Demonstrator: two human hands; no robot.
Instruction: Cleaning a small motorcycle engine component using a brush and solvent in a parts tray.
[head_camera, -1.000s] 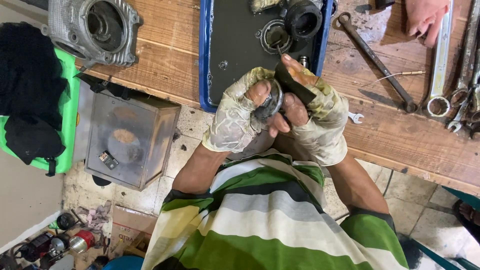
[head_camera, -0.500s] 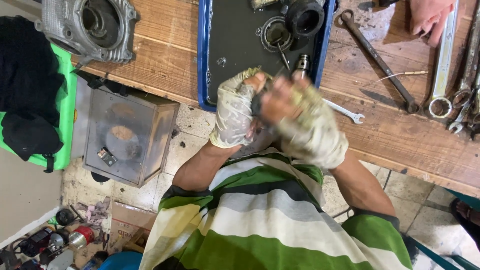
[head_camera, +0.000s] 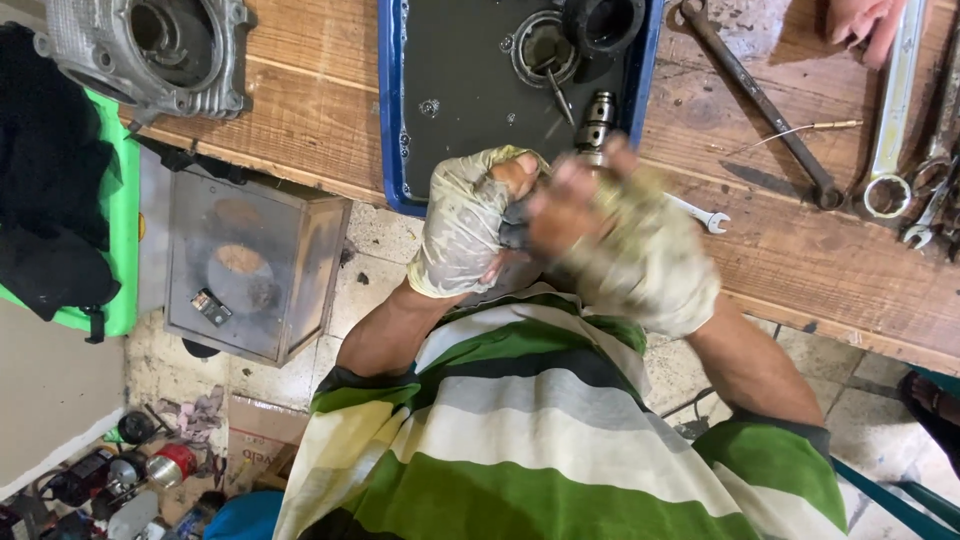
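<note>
The small dark part (head_camera: 515, 235) sits pinched between both gloved hands, just below the near edge of the blue tray (head_camera: 388, 150) and above the striped shirt; only a sliver of it shows, so its exact shape cannot be told. It looks like an oily metal piece — probably stiff, dense for its size and slippery, best held by its outer rim with the fingertips rather than by any greasy face. The left hand (head_camera: 465, 225) is closed around it from about 9 o'clock, fingers curled tight on the part. The right hand (head_camera: 625, 250) presses in from 3 o'clock, blurred, so whether it clamps the part or only bears on it I cannot tell. At 12 o'clock of the hands the tray holds dark liquid, a metal ring (head_camera: 545, 45), a black cup (head_camera: 602, 22) and a short steel shaft (head_camera: 597, 120). Toward 2 o'clock a long wrench (head_camera: 760, 100) lies on the wooden bench (head_camera: 300, 120) — a small spanner (head_camera: 700, 213) peeks out beside the right hand. At 10 o'clock rests an engine casing (head_camera: 150, 50); a metal box (head_camera: 250, 275) stands on the floor at 8 o'clock.
</note>
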